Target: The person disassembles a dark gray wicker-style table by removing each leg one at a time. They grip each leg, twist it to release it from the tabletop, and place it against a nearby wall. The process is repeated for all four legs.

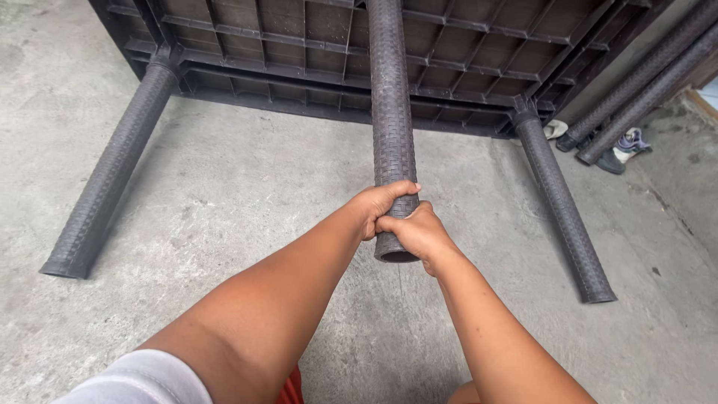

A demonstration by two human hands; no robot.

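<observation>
While both hands close around its near, open end, a dark tubular table leg [392, 112] with a woven-rattan texture reaches from the person toward the ribbed underside of an overturned plastic table [299, 45] lying on the concrete floor [247, 194]. The left hand [381, 203] wraps fully round the tube, fingers curled over the top, and the right hand [417, 233] clasps it just below, touching the left. Two matching legs, one at left [112, 176] and one at right [562, 203], are already seated in corner sockets and rest on the floor. Spare tubes [643, 78] and a shoe [624, 146] lie at far right. Hollow and stiff, the leg looks light, its textured surface offering sure grip; holding near the free end suits steering the far end.
</observation>
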